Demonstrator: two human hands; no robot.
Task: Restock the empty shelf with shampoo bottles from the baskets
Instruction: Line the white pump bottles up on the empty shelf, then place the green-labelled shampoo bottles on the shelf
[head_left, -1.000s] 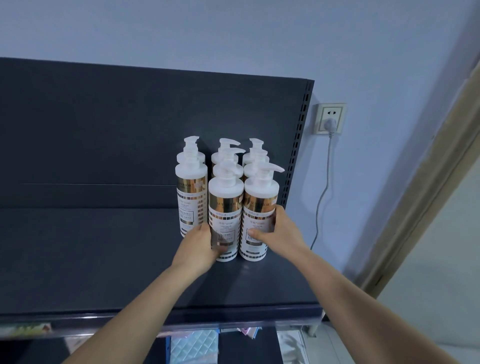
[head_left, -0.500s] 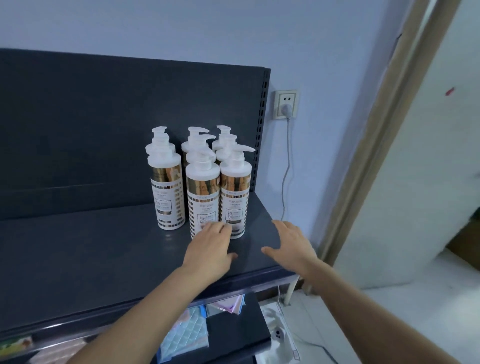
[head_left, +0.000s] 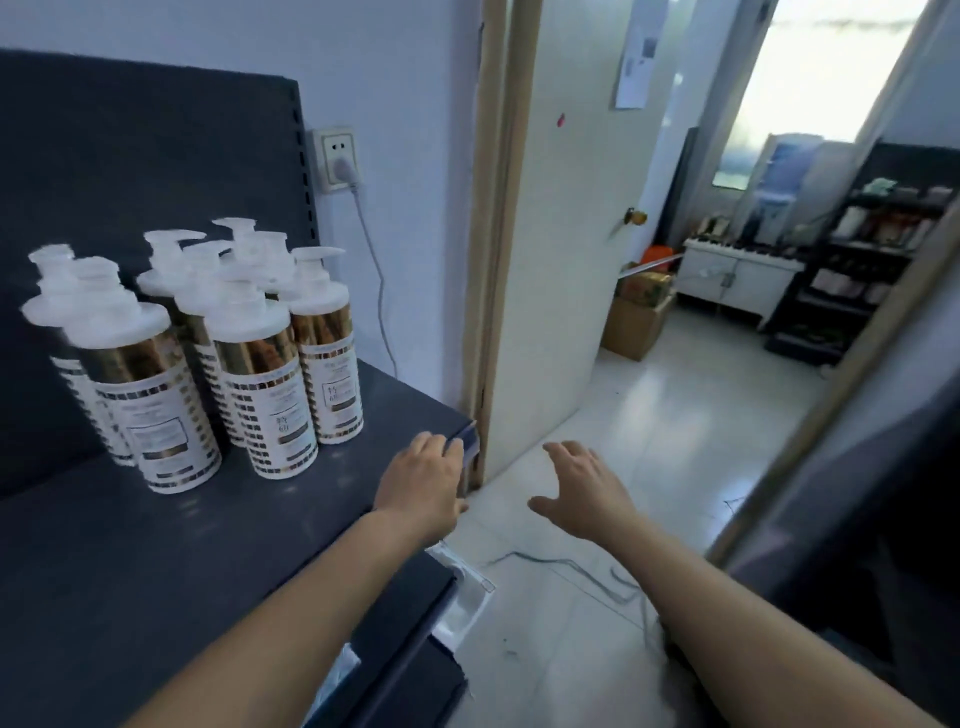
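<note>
Several white shampoo bottles (head_left: 270, 384) with gold bands and pump tops stand grouped on the dark shelf (head_left: 156, 561) at the left. My left hand (head_left: 423, 486) hovers over the shelf's right front corner, fingers relaxed, holding nothing. My right hand (head_left: 582, 488) is out past the shelf's edge above the floor, fingers spread and empty. Both hands are apart from the bottles. No basket is in view.
A wall socket (head_left: 336, 158) with a plugged cable is right of the shelf back. An open white door (head_left: 566, 249) leads to a tiled room with a cardboard box (head_left: 636, 319), a white cabinet (head_left: 737, 278) and a black rack (head_left: 857, 260). A dark panel (head_left: 883, 519) stands at right.
Both hands let go of the front bottles and drew back to the right, off the shelf. My view swung right, bringing the doorway and the room beyond into sight.
</note>
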